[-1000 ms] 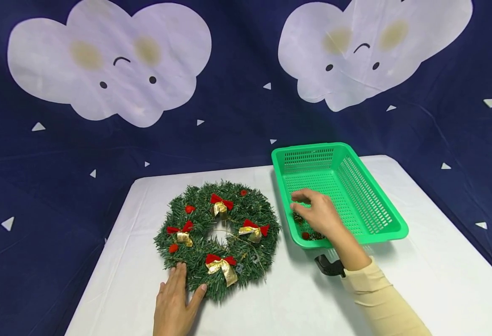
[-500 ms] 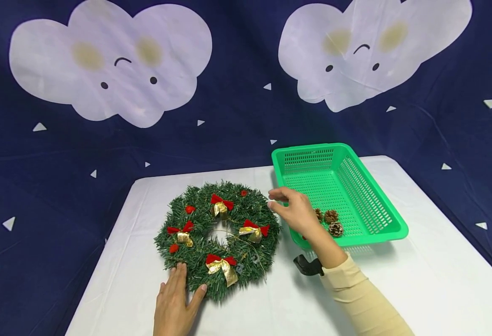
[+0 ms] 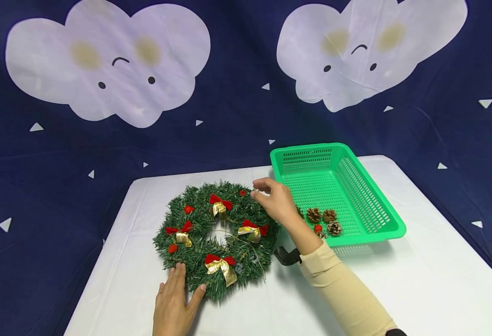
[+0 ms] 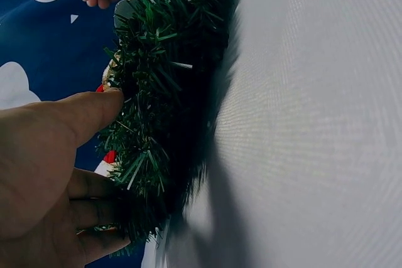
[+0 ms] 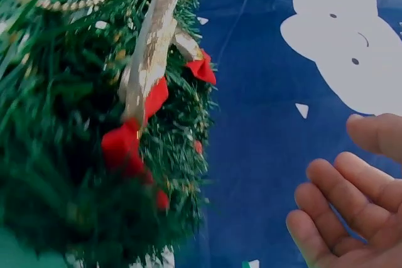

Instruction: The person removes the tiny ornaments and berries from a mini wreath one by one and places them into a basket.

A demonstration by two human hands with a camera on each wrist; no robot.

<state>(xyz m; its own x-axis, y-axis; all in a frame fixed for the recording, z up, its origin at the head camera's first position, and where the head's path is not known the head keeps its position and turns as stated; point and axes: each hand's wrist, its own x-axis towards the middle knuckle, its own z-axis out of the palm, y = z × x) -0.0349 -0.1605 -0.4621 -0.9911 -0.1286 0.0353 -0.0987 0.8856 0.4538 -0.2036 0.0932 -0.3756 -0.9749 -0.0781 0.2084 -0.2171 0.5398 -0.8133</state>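
A green wreath (image 3: pixel 250 252) with red and gold bows (image 3: pixel 218 204) and red berries lies flat on the white table. My left hand (image 3: pixel 174 298) rests on its near left edge, fingers straight, and the thumb touches the needles (image 4: pixel 169 61). My right hand (image 3: pixel 275 203) hovers over the wreath's far right part, beside a gold bead strand. Its fingers (image 5: pixel 342 211) hang loosely curled, with nothing visible in them. A bow (image 5: pixel 144 86) on the wreath (image 5: pixel 56 123) shows close up in the right wrist view.
A green plastic basket (image 3: pixel 390 228) stands right of the wreath and holds three pine cones (image 3: pixel 329 215) and a red berry (image 3: pixel 318 228). White cloth (image 3: pixel 418 280) covers the table. A navy backdrop with white clouds hangs behind.
My right hand has left the basket and moved left to the wreath's far right part, uncovering the pine cones in the basket. The left hand has stayed put.
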